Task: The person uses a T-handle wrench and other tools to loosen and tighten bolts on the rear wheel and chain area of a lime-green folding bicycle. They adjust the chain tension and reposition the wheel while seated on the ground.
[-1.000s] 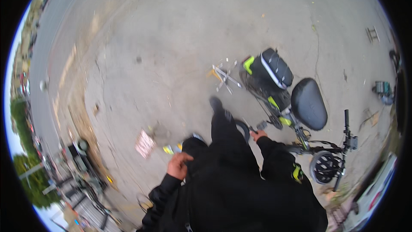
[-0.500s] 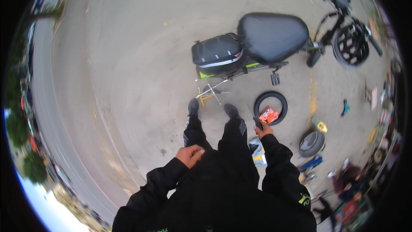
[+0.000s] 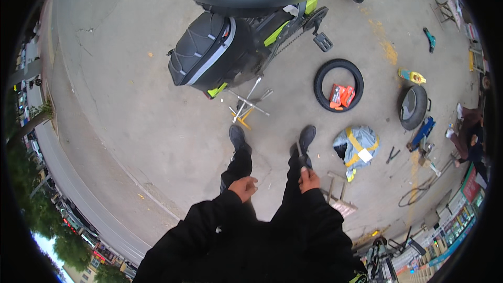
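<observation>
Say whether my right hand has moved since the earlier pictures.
Yes: judged against the tyre on the ground, your right hand has moved away, downward and leftward in the view.

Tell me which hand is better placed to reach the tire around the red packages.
Probably the right hand: it's nearer the tire, though gripping a dark tool; the left hand, seemingly empty, is farther.

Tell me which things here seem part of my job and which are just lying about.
Likely in the job:
- dark-handled tool, gripped in the right hand
- bike
- tyre
- cross-shaped wrench

Probably just lying about:
- teal tool
- yellow container
</observation>
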Demonstrator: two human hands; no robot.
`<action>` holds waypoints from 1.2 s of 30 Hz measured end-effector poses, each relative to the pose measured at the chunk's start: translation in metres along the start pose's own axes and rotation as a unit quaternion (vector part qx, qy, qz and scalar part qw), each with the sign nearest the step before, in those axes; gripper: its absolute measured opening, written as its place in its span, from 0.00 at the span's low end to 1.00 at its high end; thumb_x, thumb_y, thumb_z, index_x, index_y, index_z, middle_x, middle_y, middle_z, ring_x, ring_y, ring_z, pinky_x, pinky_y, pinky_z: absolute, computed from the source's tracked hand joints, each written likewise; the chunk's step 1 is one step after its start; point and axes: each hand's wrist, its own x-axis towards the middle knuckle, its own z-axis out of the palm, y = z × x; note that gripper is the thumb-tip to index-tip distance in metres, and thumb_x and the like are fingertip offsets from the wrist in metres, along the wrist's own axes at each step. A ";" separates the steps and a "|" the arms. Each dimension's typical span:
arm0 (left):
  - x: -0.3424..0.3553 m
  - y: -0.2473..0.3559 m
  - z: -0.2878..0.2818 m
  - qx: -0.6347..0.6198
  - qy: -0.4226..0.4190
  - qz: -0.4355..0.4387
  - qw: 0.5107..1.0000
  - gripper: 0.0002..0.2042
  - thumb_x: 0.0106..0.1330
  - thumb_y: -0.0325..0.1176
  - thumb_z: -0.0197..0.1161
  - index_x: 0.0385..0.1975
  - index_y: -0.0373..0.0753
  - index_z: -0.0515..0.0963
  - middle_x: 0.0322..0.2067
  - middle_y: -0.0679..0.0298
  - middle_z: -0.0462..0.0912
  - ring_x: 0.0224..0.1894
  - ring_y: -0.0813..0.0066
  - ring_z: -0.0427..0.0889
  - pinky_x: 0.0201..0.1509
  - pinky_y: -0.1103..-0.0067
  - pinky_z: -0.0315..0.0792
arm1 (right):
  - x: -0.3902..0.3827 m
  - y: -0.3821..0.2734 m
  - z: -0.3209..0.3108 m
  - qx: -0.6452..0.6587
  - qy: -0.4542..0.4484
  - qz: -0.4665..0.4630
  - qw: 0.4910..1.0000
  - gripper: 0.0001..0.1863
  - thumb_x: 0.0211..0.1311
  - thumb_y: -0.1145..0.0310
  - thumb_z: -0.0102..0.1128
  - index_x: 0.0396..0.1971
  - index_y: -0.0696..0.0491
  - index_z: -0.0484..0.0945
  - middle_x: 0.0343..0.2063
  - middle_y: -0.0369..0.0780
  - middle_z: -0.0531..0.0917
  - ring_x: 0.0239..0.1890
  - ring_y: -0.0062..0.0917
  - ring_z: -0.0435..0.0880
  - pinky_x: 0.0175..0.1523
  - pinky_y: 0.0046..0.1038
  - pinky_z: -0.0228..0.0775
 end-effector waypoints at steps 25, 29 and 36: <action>0.376 -0.001 -0.025 -0.438 0.093 0.043 0.893 0.18 0.75 0.40 0.48 0.57 0.36 0.68 0.45 0.61 0.79 0.47 0.72 0.79 0.52 0.74 0.72 | 0.257 -0.045 0.098 0.093 -0.281 -0.134 0.946 0.22 0.73 0.59 0.47 0.59 0.56 0.68 0.19 0.32 0.70 0.16 0.11 0.63 0.21 0.16 0.54; 0.405 -0.004 -0.052 -0.383 0.143 0.071 0.910 0.15 0.73 0.36 0.50 0.56 0.37 0.69 0.40 0.62 0.81 0.43 0.72 0.80 0.49 0.75 0.74 | 0.282 -0.058 0.118 0.109 -0.283 -0.117 0.946 0.21 0.71 0.61 0.53 0.57 0.56 0.69 0.21 0.31 0.70 0.19 0.11 0.65 0.23 0.15 0.55; 0.432 0.005 -0.069 -0.359 0.180 0.112 0.909 0.15 0.72 0.34 0.49 0.56 0.38 0.65 0.36 0.61 0.80 0.37 0.72 0.82 0.40 0.79 0.75 | 0.300 -0.063 0.151 0.187 -0.260 -0.136 0.938 0.21 0.68 0.58 0.57 0.54 0.57 0.73 0.20 0.30 0.71 0.18 0.10 0.65 0.21 0.15 0.55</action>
